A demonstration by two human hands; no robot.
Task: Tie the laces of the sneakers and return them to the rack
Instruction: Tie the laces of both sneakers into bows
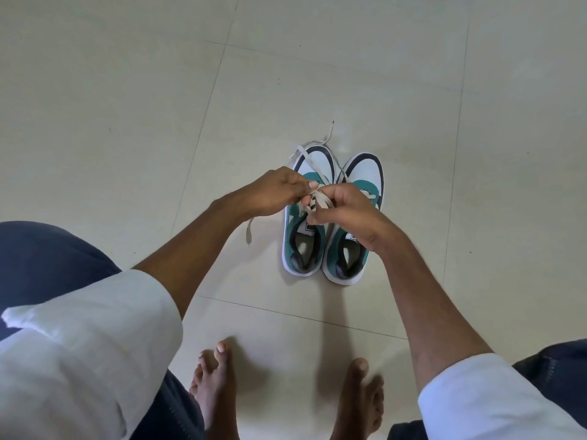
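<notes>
Two teal, white and black sneakers stand side by side on the floor, toes pointing away from me: the left sneaker (303,246) and the right sneaker (347,260). My left hand (276,193) and my right hand (346,208) meet above the left sneaker's tongue, both pinching its white laces (320,200). One loose lace end (249,231) trails on the floor to the left, another (328,136) runs out past the toe. My right hand hides much of the right sneaker's lacing.
The floor is pale cream tile (127,122) with thin grout lines. My bare feet (216,385) (357,398) stand just in front of the sneakers. White sleeves and dark trousers fill the lower corners. No rack is in view.
</notes>
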